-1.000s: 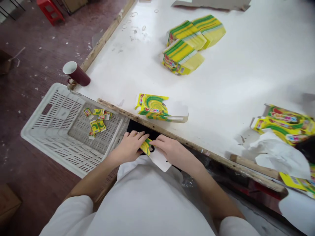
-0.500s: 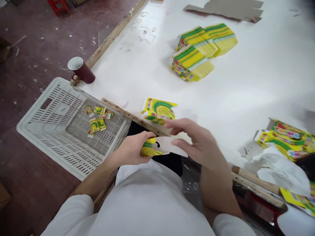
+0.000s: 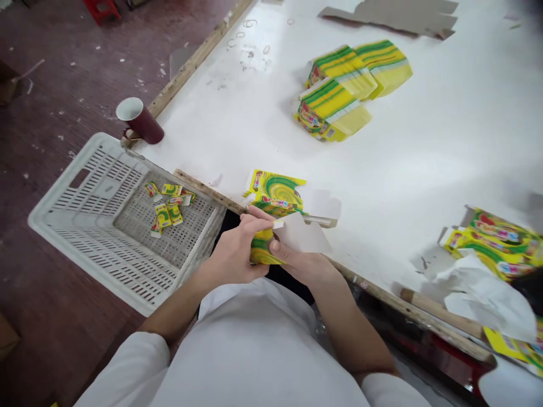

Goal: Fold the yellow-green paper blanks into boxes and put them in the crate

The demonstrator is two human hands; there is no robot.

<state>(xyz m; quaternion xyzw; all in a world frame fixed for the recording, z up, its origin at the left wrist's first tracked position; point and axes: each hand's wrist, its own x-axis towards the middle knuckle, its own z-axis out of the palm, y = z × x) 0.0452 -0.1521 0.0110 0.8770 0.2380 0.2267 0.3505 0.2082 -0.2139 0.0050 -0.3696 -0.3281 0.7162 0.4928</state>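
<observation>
Glossy printed card carton blank (image 3: pixel 271 249), matt white table (image 3: pixel 424 141), rough wooden edging (image 3: pixel 199 53), perforated plastic crate (image 3: pixel 85 226).

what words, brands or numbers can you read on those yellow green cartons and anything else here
None can be read for certain.
Flat carton by the table edge: red band of lettering, blurred.
Stacked cartons: red print on the ends, too small.
Carton held by left hand and right hand: no print legible.
Small packs in the white crate: too small.
Cartons at right: red lettering, blurred.
Mug: no text seen.
</observation>
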